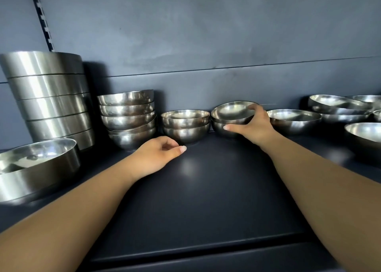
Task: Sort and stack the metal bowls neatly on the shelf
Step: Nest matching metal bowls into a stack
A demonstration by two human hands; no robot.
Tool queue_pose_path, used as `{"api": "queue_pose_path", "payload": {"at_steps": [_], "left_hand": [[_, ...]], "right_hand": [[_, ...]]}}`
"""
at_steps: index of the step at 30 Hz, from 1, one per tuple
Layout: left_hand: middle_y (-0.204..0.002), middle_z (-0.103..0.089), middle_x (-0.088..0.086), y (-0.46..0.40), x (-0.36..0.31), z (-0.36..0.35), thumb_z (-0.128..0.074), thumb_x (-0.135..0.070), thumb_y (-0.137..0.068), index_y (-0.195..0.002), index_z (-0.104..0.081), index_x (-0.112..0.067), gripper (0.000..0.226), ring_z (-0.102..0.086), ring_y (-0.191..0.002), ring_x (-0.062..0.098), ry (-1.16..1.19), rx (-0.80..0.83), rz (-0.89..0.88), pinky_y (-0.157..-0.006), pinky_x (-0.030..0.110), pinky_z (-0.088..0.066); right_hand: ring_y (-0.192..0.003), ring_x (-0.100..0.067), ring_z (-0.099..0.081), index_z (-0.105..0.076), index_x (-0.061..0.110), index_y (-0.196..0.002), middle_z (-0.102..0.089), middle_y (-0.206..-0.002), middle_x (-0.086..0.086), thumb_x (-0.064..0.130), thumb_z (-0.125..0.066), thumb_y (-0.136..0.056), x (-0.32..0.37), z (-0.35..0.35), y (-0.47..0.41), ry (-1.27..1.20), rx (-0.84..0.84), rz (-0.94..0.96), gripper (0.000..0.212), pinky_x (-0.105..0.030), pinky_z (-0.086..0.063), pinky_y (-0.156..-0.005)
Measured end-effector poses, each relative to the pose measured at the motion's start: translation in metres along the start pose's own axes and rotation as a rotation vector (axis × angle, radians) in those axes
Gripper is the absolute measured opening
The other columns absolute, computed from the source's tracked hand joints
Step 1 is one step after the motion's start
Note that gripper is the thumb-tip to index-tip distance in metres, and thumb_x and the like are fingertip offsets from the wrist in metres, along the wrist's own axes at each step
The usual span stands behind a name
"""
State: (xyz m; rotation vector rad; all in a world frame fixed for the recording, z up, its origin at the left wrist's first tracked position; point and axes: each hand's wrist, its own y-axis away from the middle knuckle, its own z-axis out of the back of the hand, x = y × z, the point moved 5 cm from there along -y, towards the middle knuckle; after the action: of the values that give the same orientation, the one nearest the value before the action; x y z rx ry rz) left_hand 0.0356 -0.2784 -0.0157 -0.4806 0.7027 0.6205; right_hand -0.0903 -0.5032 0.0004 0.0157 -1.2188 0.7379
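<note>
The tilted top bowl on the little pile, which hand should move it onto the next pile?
The right hand. Its fingers already grip the tilted top bowl, which sits beside the two-bowl pile. The left hand holds nothing, curled on the shelf.

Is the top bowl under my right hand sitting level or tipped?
Tipped. The top bowl leans in the bowl below, its far rim raised and inside facing the camera, while the right hand grips it.
</note>
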Motion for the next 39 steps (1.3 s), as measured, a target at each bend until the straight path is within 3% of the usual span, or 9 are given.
{"api": "queue_pose_path", "payload": {"at_steps": [4, 7, 12, 17, 22, 26, 31, 35, 39], "left_hand": [[-0.092, -0.063, -0.016, -0.001, -0.001, 0.003, -0.062, -0.045, -0.081, -0.086, -0.062, -0.032, 0.014, -0.056, -0.086, -0.001, 0.037, -0.001, -0.016, -0.070, 0.013, -0.039], [-0.095, -0.064, -0.015, -0.001, -0.005, 0.004, -0.062, -0.046, -0.080, -0.087, -0.063, -0.032, 0.016, -0.057, -0.090, 0.001, 0.076, 0.007, -0.037, -0.073, 0.014, -0.040], [-0.096, -0.063, -0.020, 0.002, -0.010, 0.001, -0.063, -0.048, -0.077, -0.087, -0.063, -0.036, 0.015, -0.056, -0.093, -0.004, 0.101, 0.045, -0.067, -0.074, 0.013, -0.039], [-0.096, -0.064, -0.020, 0.004, -0.016, 0.000, -0.063, -0.048, -0.077, -0.087, -0.063, -0.036, 0.015, -0.057, -0.092, -0.006, 0.124, 0.056, -0.108, -0.072, 0.011, -0.038], [-0.093, -0.065, -0.017, 0.006, -0.024, 0.009, -0.066, -0.046, -0.074, -0.086, -0.063, -0.034, 0.017, -0.059, -0.082, -0.011, 0.231, -0.031, -0.189, -0.070, 0.000, -0.041], [-0.104, -0.062, -0.007, 0.007, -0.030, 0.021, -0.072, -0.049, -0.058, -0.098, -0.057, -0.031, 0.046, -0.060, -0.097, 0.002, 0.515, -0.119, -0.215, -0.097, 0.027, -0.045], [-0.106, -0.062, -0.009, 0.010, -0.030, 0.023, -0.078, -0.034, -0.066, -0.136, -0.037, -0.014, 0.084, -0.063, -0.096, -0.001, 0.783, 0.034, -0.183, -0.097, 0.029, -0.045], [-0.094, -0.069, -0.018, 0.013, -0.034, 0.026, -0.067, -0.024, -0.065, -0.106, -0.056, -0.032, 0.043, -0.064, -0.096, -0.003, 0.780, 0.043, -0.280, -0.084, 0.019, -0.051], [-0.090, -0.071, -0.016, 0.014, -0.037, 0.032, -0.070, -0.019, -0.061, -0.096, -0.059, -0.032, 0.038, -0.065, -0.094, 0.001, 0.742, -0.066, -0.360, -0.084, 0.020, -0.050]], "right_hand": [[-0.104, -0.018, -0.049, -0.045, 0.021, -0.112, -0.050, -0.119, -0.004, 0.038, -0.083, -0.058, 0.004, 0.010, -0.005, -0.074, -0.104, -0.027, 0.068, -0.030, -0.043, -0.089], [-0.091, -0.017, -0.052, -0.046, 0.020, -0.098, -0.053, -0.102, 0.000, 0.038, -0.082, -0.059, 0.004, 0.019, -0.005, -0.219, -0.146, -0.096, 0.056, -0.030, -0.042, -0.077], [-0.102, -0.024, -0.055, -0.048, 0.019, -0.099, -0.057, -0.113, -0.005, 0.045, -0.080, -0.059, -0.005, 0.026, -0.001, -0.303, -0.122, -0.206, 0.057, -0.035, -0.045, -0.077], [-0.093, -0.021, -0.053, -0.046, 0.020, -0.078, -0.054, -0.098, -0.003, 0.051, -0.079, -0.057, 0.004, 0.027, 0.005, -0.191, -0.093, -0.150, 0.050, -0.037, -0.049, -0.084], [-0.084, -0.017, -0.050, -0.040, 0.024, -0.069, -0.052, -0.088, -0.001, 0.041, -0.079, -0.060, 0.041, 0.032, 0.021, -0.417, -0.121, 0.008, 0.043, -0.040, -0.047, -0.090], [-0.077, -0.017, -0.051, -0.042, 0.021, -0.070, -0.052, -0.074, -0.001, 0.033, -0.078, -0.061, 0.076, 0.013, 0.047, -0.617, 0.050, 0.122, 0.039, -0.036, -0.046, -0.077], [-0.085, -0.021, -0.062, -0.045, 0.023, -0.065, -0.059, -0.078, -0.003, 0.037, -0.078, -0.046, 0.093, -0.016, 0.071, -0.579, 0.195, 0.184, 0.041, -0.043, -0.048, -0.095], [-0.082, -0.018, -0.061, -0.049, 0.024, -0.069, -0.058, -0.079, 0.001, 0.041, -0.078, -0.041, 0.097, -0.017, 0.076, -0.538, 0.227, 0.235, 0.044, -0.039, -0.049, -0.087], [-0.065, -0.003, -0.056, -0.055, 0.029, -0.075, -0.061, -0.073, 0.010, 0.052, -0.080, -0.044, 0.102, -0.015, 0.077, -0.480, 0.253, 0.333, 0.046, -0.024, -0.046, -0.072]]}}
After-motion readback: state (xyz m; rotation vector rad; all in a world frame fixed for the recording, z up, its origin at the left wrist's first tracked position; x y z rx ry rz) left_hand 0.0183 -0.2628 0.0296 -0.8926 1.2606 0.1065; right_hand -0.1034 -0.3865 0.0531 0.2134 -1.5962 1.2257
